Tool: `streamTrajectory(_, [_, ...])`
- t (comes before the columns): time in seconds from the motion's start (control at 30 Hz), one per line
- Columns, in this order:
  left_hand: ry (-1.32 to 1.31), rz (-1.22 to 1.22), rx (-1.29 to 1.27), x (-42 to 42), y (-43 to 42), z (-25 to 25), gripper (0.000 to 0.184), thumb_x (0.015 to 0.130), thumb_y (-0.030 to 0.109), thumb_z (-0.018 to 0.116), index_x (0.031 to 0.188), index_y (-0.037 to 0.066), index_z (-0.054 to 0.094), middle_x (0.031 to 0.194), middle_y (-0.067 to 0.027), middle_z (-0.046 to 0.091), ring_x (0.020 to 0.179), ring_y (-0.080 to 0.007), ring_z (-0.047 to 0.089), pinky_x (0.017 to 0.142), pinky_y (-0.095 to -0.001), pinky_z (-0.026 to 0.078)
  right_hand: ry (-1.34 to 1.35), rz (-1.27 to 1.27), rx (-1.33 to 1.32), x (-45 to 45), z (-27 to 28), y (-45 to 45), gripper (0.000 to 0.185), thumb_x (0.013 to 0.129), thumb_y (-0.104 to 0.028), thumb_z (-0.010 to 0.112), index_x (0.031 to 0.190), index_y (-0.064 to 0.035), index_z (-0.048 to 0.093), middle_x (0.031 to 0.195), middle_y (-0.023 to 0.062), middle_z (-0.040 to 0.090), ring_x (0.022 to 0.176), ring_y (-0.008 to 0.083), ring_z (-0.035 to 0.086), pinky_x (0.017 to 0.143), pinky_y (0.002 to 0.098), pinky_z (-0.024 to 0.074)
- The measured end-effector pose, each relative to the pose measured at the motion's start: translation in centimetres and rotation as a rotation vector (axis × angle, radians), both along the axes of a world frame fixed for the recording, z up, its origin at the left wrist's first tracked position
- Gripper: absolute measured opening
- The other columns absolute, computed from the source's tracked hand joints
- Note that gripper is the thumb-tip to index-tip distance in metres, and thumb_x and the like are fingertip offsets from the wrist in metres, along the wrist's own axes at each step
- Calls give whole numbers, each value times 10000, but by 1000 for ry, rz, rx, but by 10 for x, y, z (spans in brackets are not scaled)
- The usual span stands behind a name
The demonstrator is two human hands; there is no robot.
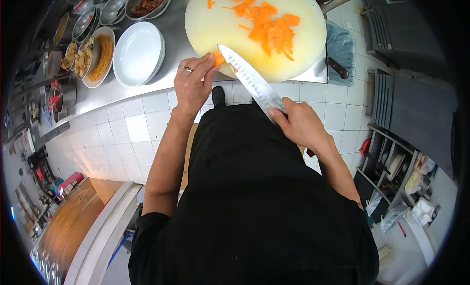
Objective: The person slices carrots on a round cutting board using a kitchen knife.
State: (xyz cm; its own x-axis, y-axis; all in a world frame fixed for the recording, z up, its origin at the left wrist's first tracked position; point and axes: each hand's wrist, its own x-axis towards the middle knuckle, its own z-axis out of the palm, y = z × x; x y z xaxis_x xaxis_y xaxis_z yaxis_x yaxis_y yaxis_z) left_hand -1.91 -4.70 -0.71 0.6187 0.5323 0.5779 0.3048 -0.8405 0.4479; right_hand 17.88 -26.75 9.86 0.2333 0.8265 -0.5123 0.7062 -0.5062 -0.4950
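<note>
At the near left edge of a round, pale cutting board [205,20], my left hand [196,79] pinches a piece of carrot [219,59] between its fingertips. A ring shows on one of its fingers. My right hand [303,121] is closed round the handle end of a large knife [252,83]; the handle itself is mostly hidden. The blade slants up and left, its tip beside the carrot piece. Cut orange carrot slices [274,33] lie in a loose pile on the board's far right part.
Left of the board stand stacked white plates [139,54], an oval dish of orange-yellow shreds [104,57] and metal bowls [115,8]. A second knife's black handle [338,68] juts past the counter's right end, over a lined bin [341,42].
</note>
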Motion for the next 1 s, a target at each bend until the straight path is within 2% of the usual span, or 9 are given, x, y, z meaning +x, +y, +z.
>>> streamTrajectory(0.4, [-2, -5, -3, 0, 0, 2, 255, 820, 64, 859, 1069, 51, 807, 1073, -77, 802, 891, -281, 687, 809, -375, 582, 105, -42, 24, -4, -16, 13, 477, 1057, -390, 637, 916, 65, 615, 780, 315, 674, 758, 511, 665, 727, 570, 507])
streamTrajectory(0.47, [1, -4, -2, 1, 0, 2, 257, 819, 64, 860, 1071, 53, 807, 1073, -75, 802, 890, -281, 686, 808, -375, 583, 135, -55, 26, -5, -19, 14, 553, 1061, -459, 627, 920, 75, 611, 757, 320, 661, 724, 502, 662, 693, 543, 504])
streamTrajectory(0.7, [8, -6, 11, 0, 1, 2, 273, 817, 63, 860, 1085, 57, 805, 1076, -68, 799, 895, -279, 687, 807, -372, 585, 123, -37, 40, -7, -24, 17, 555, 1057, -460, 631, 925, 79, 612, 754, 318, 658, 715, 488, 661, 691, 538, 505])
streamTrajectory(0.9, [0, 5, 4, 1, 0, 1, 273, 814, 58, 860, 1081, 59, 805, 1062, -66, 795, 901, -277, 690, 807, -370, 586, -21, 14, 42, -10, -11, 11, 444, 1056, -380, 645, 928, 43, 599, 753, 306, 678, 742, 503, 686, 702, 572, 529])
streamTrajectory(1.0, [5, 11, -4, 2, -2, 2, 270, 815, 58, 858, 1080, 57, 805, 1051, -65, 792, 902, -277, 691, 805, -370, 586, -150, 73, 121, -12, -11, 2, 390, 1049, -347, 660, 914, 13, 595, 679, 268, 672, 663, 475, 693, 638, 561, 547])
